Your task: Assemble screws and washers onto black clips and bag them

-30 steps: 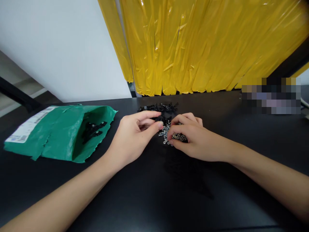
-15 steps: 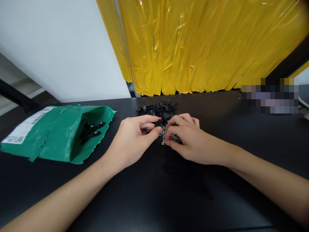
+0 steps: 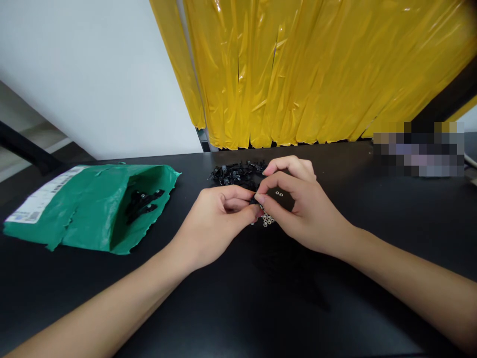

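My left hand [image 3: 216, 221] pinches a small black part [image 3: 254, 200] between thumb and forefinger. My right hand [image 3: 300, 209] meets it fingertip to fingertip at that same part, thumb and forefinger closed on something too small to make out. Under the fingers lies a little heap of silver nuts and screws [image 3: 267, 220]; two loose nuts [image 3: 278, 193] show behind my right forefinger. A pile of black plastic parts [image 3: 236, 172] lies just beyond both hands on the black table [image 3: 261, 298].
A torn green mailing bag [image 3: 89, 206] with a white label lies at the left, with black parts [image 3: 143, 201] in its open mouth. Yellow plastic sheeting [image 3: 316, 74] hangs behind the table. A blurred patch sits at the far right edge.
My right hand lifted off the silver heap and rose, uncovering some nuts. Both hands drew together until the fingertips met at the black part.
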`<state>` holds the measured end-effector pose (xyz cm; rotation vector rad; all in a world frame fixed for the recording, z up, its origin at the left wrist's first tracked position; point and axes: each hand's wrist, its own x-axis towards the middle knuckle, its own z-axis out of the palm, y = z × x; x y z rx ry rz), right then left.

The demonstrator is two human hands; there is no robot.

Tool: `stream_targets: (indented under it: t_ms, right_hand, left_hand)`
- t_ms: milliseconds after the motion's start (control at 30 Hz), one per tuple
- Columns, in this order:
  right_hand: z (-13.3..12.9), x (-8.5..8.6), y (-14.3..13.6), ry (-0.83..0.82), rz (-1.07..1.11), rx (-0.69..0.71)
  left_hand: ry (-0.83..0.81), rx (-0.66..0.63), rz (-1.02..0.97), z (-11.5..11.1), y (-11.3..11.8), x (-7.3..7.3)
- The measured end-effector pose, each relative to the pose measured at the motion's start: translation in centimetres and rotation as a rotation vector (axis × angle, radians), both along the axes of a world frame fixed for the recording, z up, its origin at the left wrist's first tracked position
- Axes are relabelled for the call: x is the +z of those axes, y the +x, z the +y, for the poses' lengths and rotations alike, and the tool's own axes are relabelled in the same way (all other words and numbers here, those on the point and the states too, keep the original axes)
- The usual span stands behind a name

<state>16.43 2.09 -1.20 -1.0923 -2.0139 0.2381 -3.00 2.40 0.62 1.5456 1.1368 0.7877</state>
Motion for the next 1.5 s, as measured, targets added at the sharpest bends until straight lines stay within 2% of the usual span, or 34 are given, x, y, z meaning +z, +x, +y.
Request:
stream_targets:
  t_ms: [167, 433, 600, 733, 933, 1200, 1367, 1500]
  right_hand:
    - [0.0, 0.0, 0.2, 0.003, -0.004, 0.015]
    - [0.4, 0.1, 0.7, -0.207, 0.110, 0.113]
    - [0.4, 0.2, 0.8, -0.278, 0.156, 0.151]
    - [0.6, -0.2, 1.1, -0.370, 0.311, 0.237]
    - [0.8, -0.3, 1.3, -0.370, 0.409, 0.298]
    - [0.5, -0.1, 1.2, -0.323, 0.365, 0.292]
    - [0.1, -0.2, 1.0, -0.263, 0.329, 0.270]
    - [0.3, -0.1, 0.8, -0.253, 0.317, 0.216]
  left_hand:
    - [-0.017, 0.006, -0.017, -0.2, 0.2, 0.0]
    - [0.113, -0.027, 0.042, -0.3, -0.1, 0.0]
    - [0.088, -0.068, 0.008, -0.3, -0.5, 0.2]
    - [0.052, -0.107, -0.074, -0.2, -0.6, 0.1]
    - [-0.003, -0.107, -0.137, 0.0, -0.7, -0.1]
    - [0.157, -0.087, 0.021, -0.2, -0.6, 0.5]
    - [0.275, -0.057, 0.108, -0.4, -0.6, 0.1]
    - [0.438, -0.042, 0.195, -0.2, -1.0, 0.0]
